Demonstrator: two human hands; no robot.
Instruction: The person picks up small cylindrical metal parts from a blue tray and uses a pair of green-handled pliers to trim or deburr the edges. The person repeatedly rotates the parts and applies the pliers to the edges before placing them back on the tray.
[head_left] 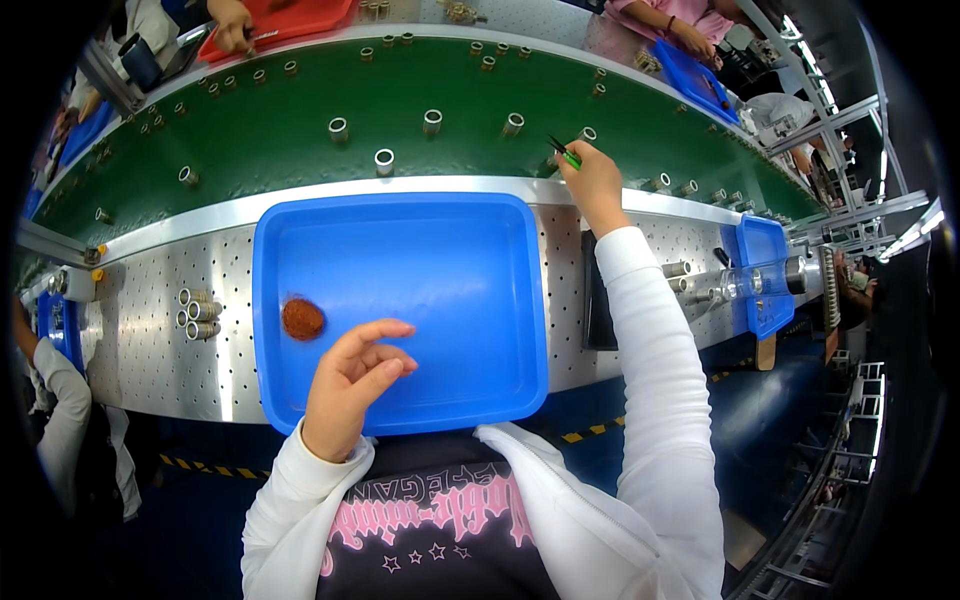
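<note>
My right hand (596, 186) reaches out over the green conveyor belt (460, 155). It is closed around green tweezers (571, 157) with dark tips that point away to the left. Just beyond that hand stands a metal sleeve (588, 134); whether the hand touches it I cannot tell. My left hand (352, 388) hovers above the near part of a blue tray (400, 410), fingers half curled and apart, nothing in them. Inside the tray, toward its left wall, lies a reddish-brown round clump (303, 319).
Several metal sleeves, such as one sleeve (384, 162), stand spread along the belt. More sleeves (200, 314) lie stacked left of the tray on the perforated metal table (140, 350). A dark flat object (598, 290) lies under my right arm. Other people's hands (232, 25) work across the belt.
</note>
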